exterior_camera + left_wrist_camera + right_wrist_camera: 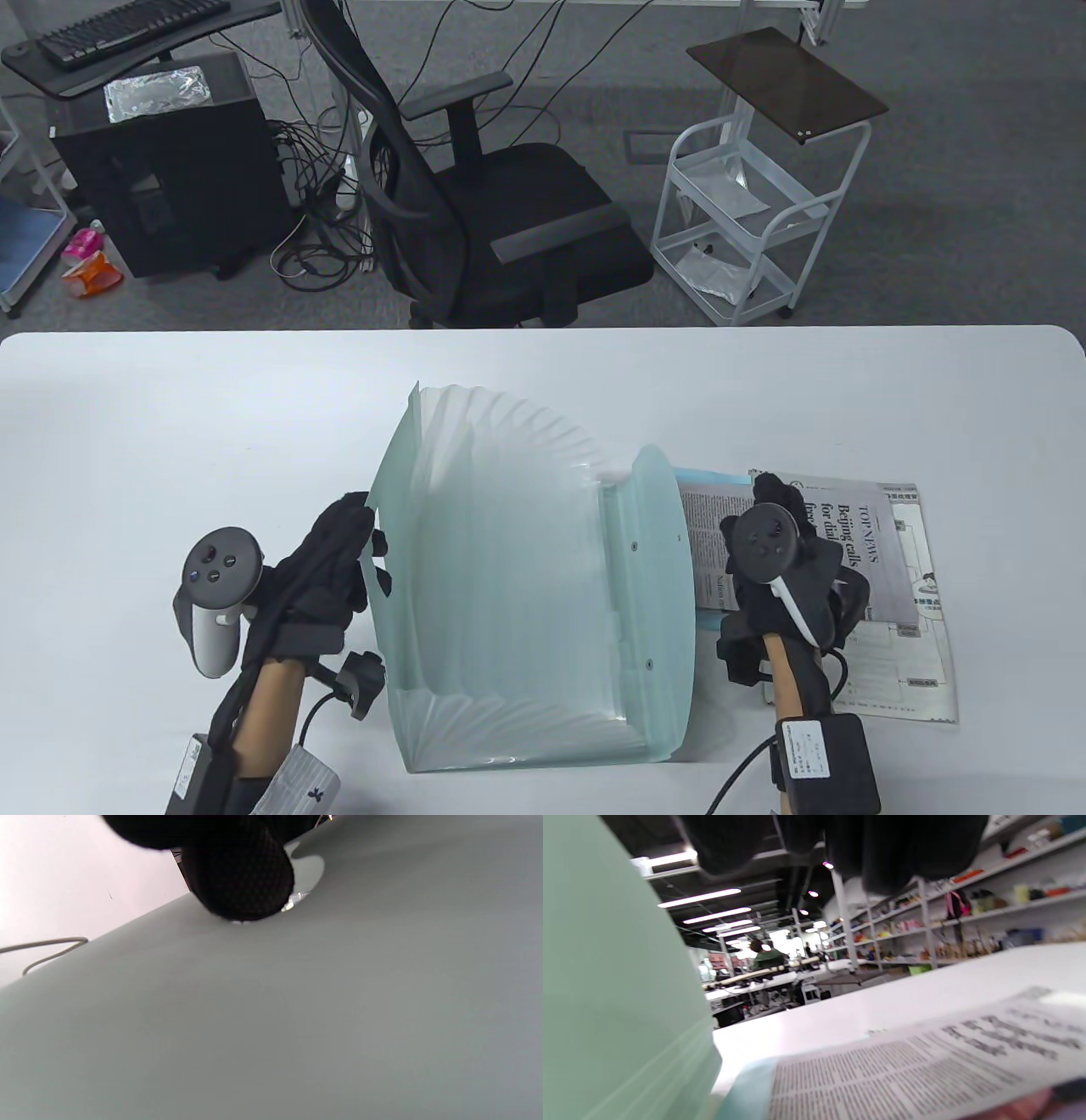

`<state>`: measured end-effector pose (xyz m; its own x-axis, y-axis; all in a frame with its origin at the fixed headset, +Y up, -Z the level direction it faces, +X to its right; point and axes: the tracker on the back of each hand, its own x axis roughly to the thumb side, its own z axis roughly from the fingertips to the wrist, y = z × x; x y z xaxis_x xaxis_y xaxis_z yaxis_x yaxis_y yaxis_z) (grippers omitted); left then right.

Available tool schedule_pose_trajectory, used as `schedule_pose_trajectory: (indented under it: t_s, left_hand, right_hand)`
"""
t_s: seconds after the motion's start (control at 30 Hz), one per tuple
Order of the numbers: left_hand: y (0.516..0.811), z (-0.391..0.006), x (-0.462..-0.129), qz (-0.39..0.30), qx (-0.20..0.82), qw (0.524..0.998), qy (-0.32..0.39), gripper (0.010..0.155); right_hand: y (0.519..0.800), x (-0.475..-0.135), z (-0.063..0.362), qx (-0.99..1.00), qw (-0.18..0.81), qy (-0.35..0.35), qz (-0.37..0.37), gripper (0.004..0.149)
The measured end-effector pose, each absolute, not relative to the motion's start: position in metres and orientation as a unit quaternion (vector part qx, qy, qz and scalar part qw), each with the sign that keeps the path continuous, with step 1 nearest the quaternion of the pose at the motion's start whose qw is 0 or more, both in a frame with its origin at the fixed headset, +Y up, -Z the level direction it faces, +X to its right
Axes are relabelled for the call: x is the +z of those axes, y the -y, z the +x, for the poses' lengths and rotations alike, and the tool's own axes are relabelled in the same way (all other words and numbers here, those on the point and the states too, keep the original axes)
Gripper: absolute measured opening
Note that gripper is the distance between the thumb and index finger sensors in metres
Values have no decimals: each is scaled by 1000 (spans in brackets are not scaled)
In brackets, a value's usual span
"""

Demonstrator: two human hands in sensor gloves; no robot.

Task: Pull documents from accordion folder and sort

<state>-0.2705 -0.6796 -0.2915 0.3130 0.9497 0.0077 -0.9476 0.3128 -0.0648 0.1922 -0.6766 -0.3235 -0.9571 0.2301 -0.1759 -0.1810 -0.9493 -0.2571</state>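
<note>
A pale green accordion folder lies fanned open in the middle of the white table. My left hand grips its left cover edge, fingers hooked over the rim. In the left wrist view a gloved fingertip presses on the folder's cover. My right hand lies over a "TOP NEWS" newspaper just right of the folder. Its grip is hidden under the tracker. The right wrist view shows the newspaper, the folder and gloved fingers above.
A printed sheet and a blue sheet lie under the newspaper. Beyond the table's far edge stand a black office chair and a white cart.
</note>
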Motion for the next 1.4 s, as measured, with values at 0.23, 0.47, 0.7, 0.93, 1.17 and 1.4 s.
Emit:
schedule_pose_trajectory:
  t_s: [0.23,0.47,0.7,0.93,1.17,1.4]
  left_hand:
    - [676,-273,-293,-27,584,811,23,76]
    - [669,-280,-297,-68,617,784,8,74]
    - [649,-257,-305,-83,526,846,9,72]
    - [658,-190,-319,-112,452,884,42,74]
    - [698,-105,-336,-154,313,936,52,74]
    - [740,-53,-345,-189,136,972,37,75]
  right_hand:
    - [680,-324,189,986,96,108,-81,77]
    - [671,-321,195,978,151,119,-74,77]
    - [665,-319,192,976,168,128,-60,77]
    - [666,-319,189,975,178,127,-49,77]
    - [666,-319,186,975,181,123,-38,76]
    - [667,-319,184,974,187,122,-28,76]
